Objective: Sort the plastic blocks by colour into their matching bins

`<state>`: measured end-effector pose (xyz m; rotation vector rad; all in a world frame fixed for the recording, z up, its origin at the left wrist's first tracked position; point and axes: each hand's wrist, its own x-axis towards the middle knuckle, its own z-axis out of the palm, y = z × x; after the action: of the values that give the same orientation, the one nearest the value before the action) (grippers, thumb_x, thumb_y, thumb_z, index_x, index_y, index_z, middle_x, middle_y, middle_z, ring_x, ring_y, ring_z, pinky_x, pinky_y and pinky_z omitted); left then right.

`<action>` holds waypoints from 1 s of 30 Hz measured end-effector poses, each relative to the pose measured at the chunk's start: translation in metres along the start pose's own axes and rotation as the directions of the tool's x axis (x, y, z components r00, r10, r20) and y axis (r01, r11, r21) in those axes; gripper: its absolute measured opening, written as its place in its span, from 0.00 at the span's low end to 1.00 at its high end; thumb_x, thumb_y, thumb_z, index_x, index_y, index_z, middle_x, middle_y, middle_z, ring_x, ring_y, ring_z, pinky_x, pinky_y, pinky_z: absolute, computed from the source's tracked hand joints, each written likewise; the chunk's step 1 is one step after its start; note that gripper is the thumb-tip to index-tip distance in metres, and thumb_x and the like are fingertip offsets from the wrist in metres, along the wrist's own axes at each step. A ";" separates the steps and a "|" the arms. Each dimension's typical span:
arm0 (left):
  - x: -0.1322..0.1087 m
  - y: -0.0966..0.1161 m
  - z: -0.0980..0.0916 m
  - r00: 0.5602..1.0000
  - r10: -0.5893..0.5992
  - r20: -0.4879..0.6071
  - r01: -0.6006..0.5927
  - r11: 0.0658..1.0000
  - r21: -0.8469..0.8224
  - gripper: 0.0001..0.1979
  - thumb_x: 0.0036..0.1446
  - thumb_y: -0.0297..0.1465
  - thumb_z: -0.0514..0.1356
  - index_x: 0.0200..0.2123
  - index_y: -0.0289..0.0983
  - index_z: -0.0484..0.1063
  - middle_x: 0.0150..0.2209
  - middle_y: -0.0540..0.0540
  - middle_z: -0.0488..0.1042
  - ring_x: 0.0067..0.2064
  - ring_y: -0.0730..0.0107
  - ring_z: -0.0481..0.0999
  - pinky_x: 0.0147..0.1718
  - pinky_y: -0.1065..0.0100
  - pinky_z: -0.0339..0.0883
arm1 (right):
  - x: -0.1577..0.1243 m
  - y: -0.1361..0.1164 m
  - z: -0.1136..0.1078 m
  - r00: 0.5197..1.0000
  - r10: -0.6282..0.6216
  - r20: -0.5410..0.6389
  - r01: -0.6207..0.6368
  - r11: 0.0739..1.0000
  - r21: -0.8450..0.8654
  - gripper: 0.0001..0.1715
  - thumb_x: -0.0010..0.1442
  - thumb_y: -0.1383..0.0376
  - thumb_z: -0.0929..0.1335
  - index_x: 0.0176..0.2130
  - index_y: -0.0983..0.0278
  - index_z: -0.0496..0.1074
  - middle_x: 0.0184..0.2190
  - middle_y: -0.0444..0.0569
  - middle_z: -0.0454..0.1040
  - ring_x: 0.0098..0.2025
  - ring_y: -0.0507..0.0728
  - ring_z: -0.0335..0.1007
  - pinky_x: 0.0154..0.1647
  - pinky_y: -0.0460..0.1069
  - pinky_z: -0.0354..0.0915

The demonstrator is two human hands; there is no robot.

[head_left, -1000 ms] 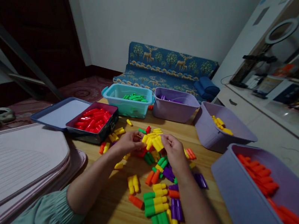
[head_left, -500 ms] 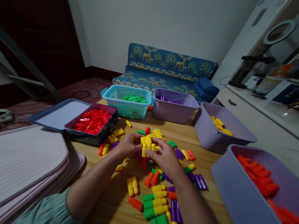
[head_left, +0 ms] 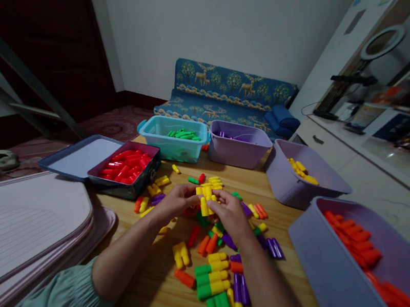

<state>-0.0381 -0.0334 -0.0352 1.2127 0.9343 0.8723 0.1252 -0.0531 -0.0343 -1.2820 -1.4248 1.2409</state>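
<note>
Above the middle of the wooden table [head_left: 152, 290], my left hand [head_left: 182, 199] and my right hand [head_left: 228, 208] are close together, both gripping a cluster of joined yellow pieces [head_left: 206, 200]. The fingers of each hand are bent round one side of it. Beneath and around the hands lie loose pieces in yellow, red, orange, green and purple. Nearer to me are a yellow pair [head_left: 181, 254], an orange piece [head_left: 184, 278] and green-and-yellow pieces [head_left: 212, 279] lying side by side.
A dark case [head_left: 152, 166] holds red pieces at the left. Behind stand a turquoise bin [head_left: 170, 147] with green pieces and a purple bin [head_left: 238, 153] with purple ones. At the right are bins with yellow [head_left: 286, 182] and orange pieces [head_left: 341, 279]. Pale boards [head_left: 18, 227] lie left.
The yellow cluster has been turned and tilted between my hands. A red piece below the hands shows more fully now. The other pieces and bins look the same.
</note>
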 end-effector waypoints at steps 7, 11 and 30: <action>0.000 -0.002 -0.004 0.993 0.069 -0.100 -0.066 0.997 0.034 0.22 0.44 0.44 0.67 0.34 0.31 0.75 0.26 0.49 0.72 0.24 0.77 0.67 0.25 0.74 0.62 | 0.006 0.008 -0.005 0.952 -0.078 -0.296 0.071 0.997 -0.035 0.19 0.50 0.58 0.67 0.40 0.66 0.72 0.28 0.46 0.74 0.18 0.50 0.66 0.18 0.44 0.62; -0.002 -0.001 -0.004 0.995 0.089 -0.036 -0.090 0.996 -0.018 0.21 0.44 0.42 0.68 0.35 0.31 0.75 0.28 0.48 0.74 0.26 0.77 0.68 0.28 0.74 0.62 | 0.007 0.010 -0.008 0.929 -0.175 -0.327 0.143 0.983 -0.119 0.20 0.50 0.58 0.68 0.42 0.64 0.72 0.35 0.48 0.76 0.25 0.52 0.69 0.24 0.46 0.66; -0.001 0.000 -0.002 0.987 0.087 -0.133 -0.097 0.993 -0.074 0.22 0.40 0.44 0.69 0.32 0.32 0.74 0.26 0.49 0.73 0.25 0.78 0.69 0.26 0.74 0.65 | 0.001 0.004 -0.002 0.986 -0.093 -0.139 0.091 0.996 -0.019 0.15 0.53 0.56 0.67 0.38 0.64 0.71 0.28 0.44 0.74 0.21 0.52 0.69 0.19 0.45 0.64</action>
<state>-0.0399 -0.0335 -0.0356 1.1476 0.9432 1.0628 0.1277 -0.0520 -0.0378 -1.2715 -1.3775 1.0616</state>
